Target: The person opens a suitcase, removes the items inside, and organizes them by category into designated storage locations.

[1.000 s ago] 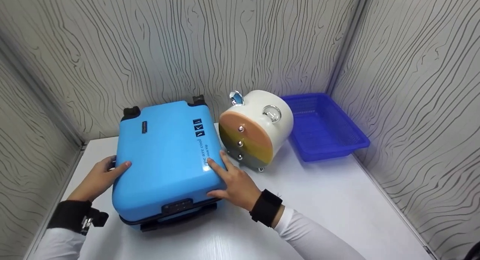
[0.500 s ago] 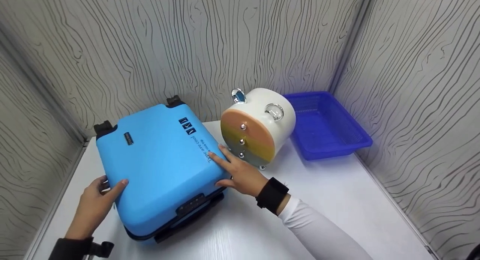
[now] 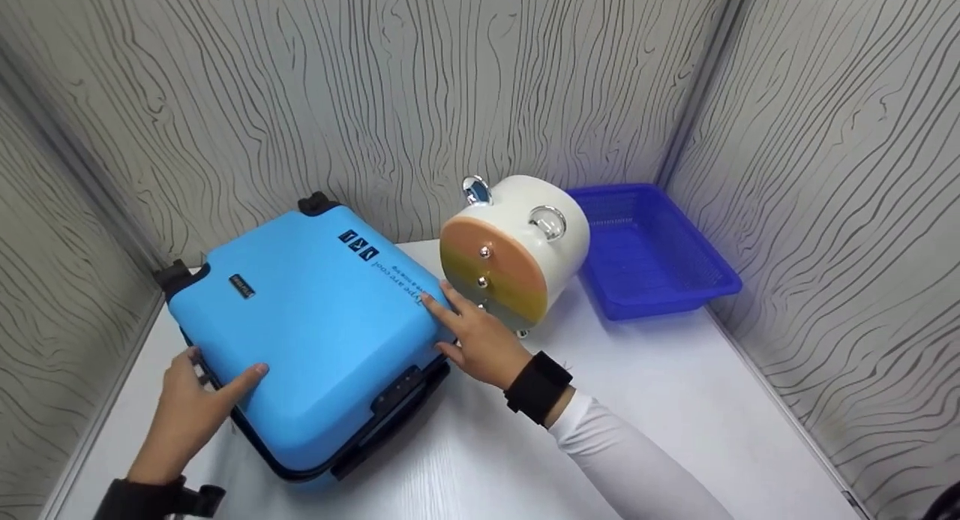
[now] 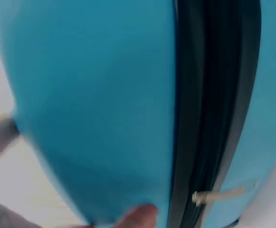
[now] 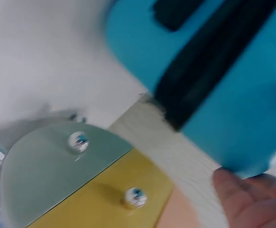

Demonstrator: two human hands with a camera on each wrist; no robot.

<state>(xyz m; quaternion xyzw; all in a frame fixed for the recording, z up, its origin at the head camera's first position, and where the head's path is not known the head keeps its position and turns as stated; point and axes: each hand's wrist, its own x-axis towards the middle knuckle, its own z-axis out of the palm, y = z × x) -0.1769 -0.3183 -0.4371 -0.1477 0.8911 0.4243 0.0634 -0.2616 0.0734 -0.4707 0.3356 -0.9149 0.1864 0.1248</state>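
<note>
Now, blue suitcase (image 3: pixel 307 325): left part of the desk (image 3: pixel 637 400), casters (image 3: pixel 319 203) toward the back left corner, combination lock (image 3: pixel 397 391) facing front right.
Wheel end: swung leftward over the past second; casters earlier faced the back edge, lock the front. Drawer box and basket hardly shifted. Probably both hands are turning the case, the right corner serving as pivot; lock apparently untouched.
Left hand (image 3: pixel 191 401): spread wide yet holding the case by its front left side, thumb on the top shell, fingers down the side. Sits nearer the front edge than a second ago.
Right hand (image 3: pixel 486 340): holding the right corner, fingers over the top, thumb on the lock side; close by the drawer box.
Round drawer box (image 3: pixel 517 251): near the back edge, right of the case; lowest knob partly behind fingers in head view.
Blue plastic basket (image 3: pixel 660 308): back right corner.
Case underside: hidden; cannot tell if fully flat.
Left wrist view: blurred; tan tab (image 4: pixel 218 194) by the black seam, purpose unclear.
Cut off: left forearm; dark object at lower right of head view, unidentifiable.
</note>
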